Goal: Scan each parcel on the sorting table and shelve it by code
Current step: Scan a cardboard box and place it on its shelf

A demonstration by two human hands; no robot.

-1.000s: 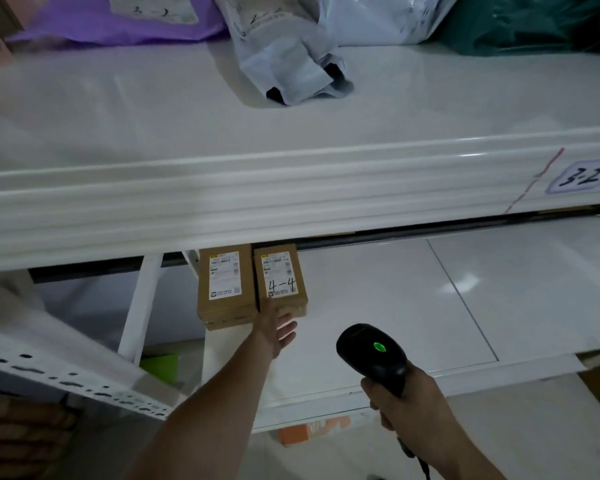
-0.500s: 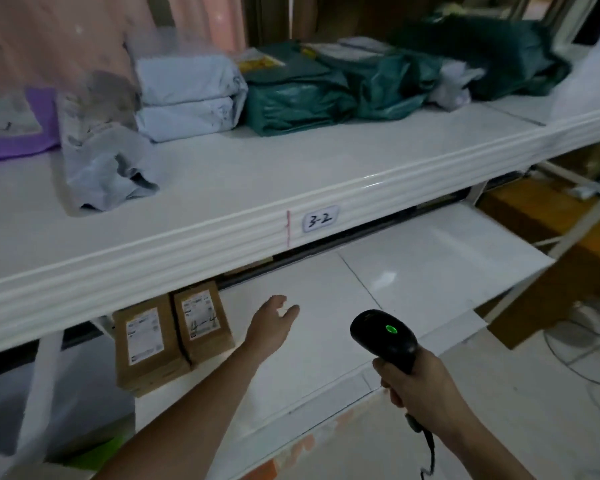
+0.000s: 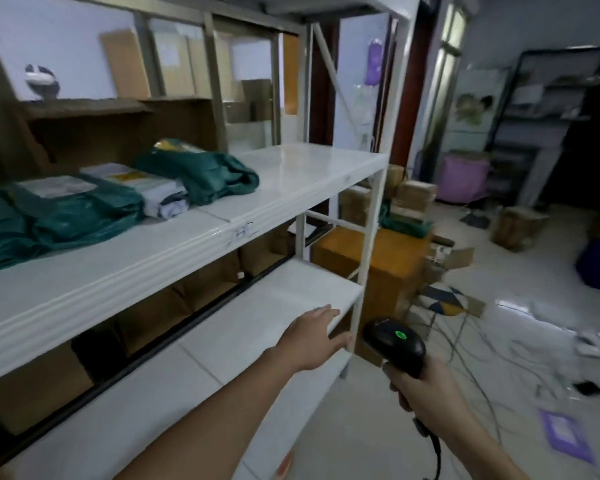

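The parcels (image 3: 66, 209) lie on the upper shelf (image 3: 291, 188) of the white rack, at the far left of me: several green bags and one grey-white bag between them, all resting flat and touching one another. They are well apart from both my hands, higher and further left. On the lower shelf (image 3: 257, 313) I see no parcel under my hand; brown boxes (image 3: 205, 285) stand behind this shelf, beyond its dark back edge.

My left hand (image 3: 310, 337) is stretched over the lower shelf near its right end, with fingers straight and spread, holding nothing. I cannot tell if the fingertips touch the white post (image 3: 359, 299) there or are only just beside it. My right hand (image 3: 426, 396) is nearer to me and to the right, outside the rack, with fingers wrapped around the handle of the black scanner (image 3: 395, 342). The scanner head points up and away, a green light is lit on its top, and its cable hangs down below my wrist.

Further right, on the floor, there are a wooden cabinet (image 3: 388, 268), cardboard boxes and loose cables.
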